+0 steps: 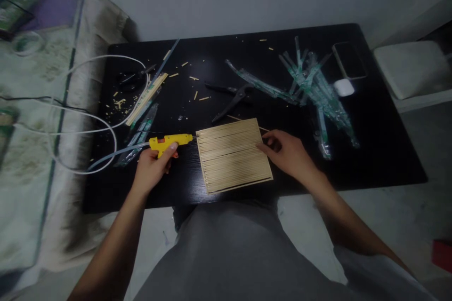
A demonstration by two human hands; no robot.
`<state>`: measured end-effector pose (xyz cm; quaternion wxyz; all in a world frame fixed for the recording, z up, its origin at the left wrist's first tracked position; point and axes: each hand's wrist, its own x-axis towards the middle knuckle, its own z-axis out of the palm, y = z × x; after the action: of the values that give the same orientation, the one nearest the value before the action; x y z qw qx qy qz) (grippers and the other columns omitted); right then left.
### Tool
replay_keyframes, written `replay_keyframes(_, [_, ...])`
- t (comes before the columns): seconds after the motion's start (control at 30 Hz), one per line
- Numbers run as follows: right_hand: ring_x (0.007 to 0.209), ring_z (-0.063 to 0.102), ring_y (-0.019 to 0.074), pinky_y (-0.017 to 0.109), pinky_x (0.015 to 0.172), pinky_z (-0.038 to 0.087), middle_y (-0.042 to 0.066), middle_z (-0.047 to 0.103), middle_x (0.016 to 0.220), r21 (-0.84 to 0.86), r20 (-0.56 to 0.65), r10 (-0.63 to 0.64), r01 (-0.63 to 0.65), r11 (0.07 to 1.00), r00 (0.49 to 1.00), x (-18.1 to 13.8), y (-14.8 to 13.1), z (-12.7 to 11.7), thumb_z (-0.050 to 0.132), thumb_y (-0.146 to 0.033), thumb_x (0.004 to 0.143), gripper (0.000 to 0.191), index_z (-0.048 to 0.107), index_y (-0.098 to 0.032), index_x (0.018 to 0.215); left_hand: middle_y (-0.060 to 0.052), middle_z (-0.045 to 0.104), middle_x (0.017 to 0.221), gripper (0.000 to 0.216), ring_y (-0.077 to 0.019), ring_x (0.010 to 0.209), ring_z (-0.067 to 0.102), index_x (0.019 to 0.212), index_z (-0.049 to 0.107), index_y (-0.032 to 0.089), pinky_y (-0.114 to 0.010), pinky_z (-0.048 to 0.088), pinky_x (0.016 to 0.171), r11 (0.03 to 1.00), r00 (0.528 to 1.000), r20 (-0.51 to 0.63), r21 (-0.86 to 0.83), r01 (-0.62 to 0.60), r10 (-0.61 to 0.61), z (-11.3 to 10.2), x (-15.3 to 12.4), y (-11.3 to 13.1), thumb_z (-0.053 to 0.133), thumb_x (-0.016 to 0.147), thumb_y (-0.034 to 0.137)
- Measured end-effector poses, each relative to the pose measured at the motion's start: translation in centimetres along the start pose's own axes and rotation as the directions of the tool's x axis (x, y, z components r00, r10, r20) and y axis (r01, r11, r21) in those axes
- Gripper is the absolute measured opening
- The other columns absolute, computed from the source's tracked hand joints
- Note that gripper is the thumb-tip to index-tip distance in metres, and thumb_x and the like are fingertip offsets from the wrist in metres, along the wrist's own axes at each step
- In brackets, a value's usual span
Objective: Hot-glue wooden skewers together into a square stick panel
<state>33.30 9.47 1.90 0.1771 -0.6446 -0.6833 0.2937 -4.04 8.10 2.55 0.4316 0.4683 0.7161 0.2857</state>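
My left hand (pixel 152 168) is wrapped round a yellow hot glue gun (pixel 174 140), with the nozzle pointing right at the upper left corner of a panel of thin wooden sticks (pixel 233 153). The sticks lie side by side in a nearly square frame. At the panel's right edge, my right hand (pixel 291 153) grips it with the thumb on top; some fingertips are hidden. A loose thin stick (pixel 263 129) shows behind the panel's top edge and reaches toward my right index finger. Black pliers (pixel 235 99) lie just beyond the panel.
On the black table (pixel 381 150) are green-printed clear wrappers (pixel 326 89), a phone (pixel 349 60), a white case (pixel 343 87), a bundle of sticks (pixel 146 99), scissors (pixel 132 78) and scattered stick bits. A white cable (pixel 115 136) loops at the left, beside a glass-topped surface (pixel 31 207).
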Motion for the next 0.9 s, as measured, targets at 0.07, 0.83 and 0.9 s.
replay_keyframes(0.07, [0.072, 0.063, 0.0205, 0.038, 0.07, 0.051, 0.006, 0.069, 0.088, -0.015, -0.104, -0.069, 0.067, 0.998, 0.992, 0.6, 0.6, 0.4, 0.07, -0.04, 0.093, 0.018, 0.071, -0.022, 0.098, 0.002, 0.052, 0.045, 0.044, -0.0111, 0.038, 0.047, 0.066, 0.071, 0.017, -0.023, 0.035, 0.039, 1.0, 1.0, -0.001, -0.001, 0.007, -0.007, 0.0, 0.2, -0.1, 0.069, 0.085, 0.056])
replay_keyframes(0.83, [0.091, 0.061, 0.0279, 0.044, 0.083, 0.05, 0.01, 0.067, 0.097, -0.142, -0.307, -0.226, 0.19, 0.971, 0.925, 3.9, 1.4, 0.6, 0.059, -0.021, 0.093, 0.007, 0.064, -0.023, 0.095, 0.001, 0.053, 0.043, 0.041, -0.0102, 0.035, 0.045, 0.069, 0.074, 0.015, -0.022, 0.034, 0.036, 0.999, 0.999, -0.028, -0.04, 0.017, -0.018, 0.4, 0.2, 0.1, 0.07, 0.084, 0.052])
replay_keyframes(0.9, [0.091, 0.062, 0.0258, 0.042, 0.084, 0.05, 0.008, 0.067, 0.093, -0.065, -0.201, -0.394, 0.389, 0.919, 0.897, 4.6, -1.4, 2.3, 0.057, -0.018, 0.095, 0.009, 0.064, -0.023, 0.093, 0.001, 0.052, 0.043, 0.041, -0.01, 0.035, 0.044, 0.069, 0.073, 0.015, -0.022, 0.033, 0.037, 0.999, 1.0, -0.023, -0.044, 0.012, -0.014, 0.4, 0.2, -0.1, 0.071, 0.085, 0.053])
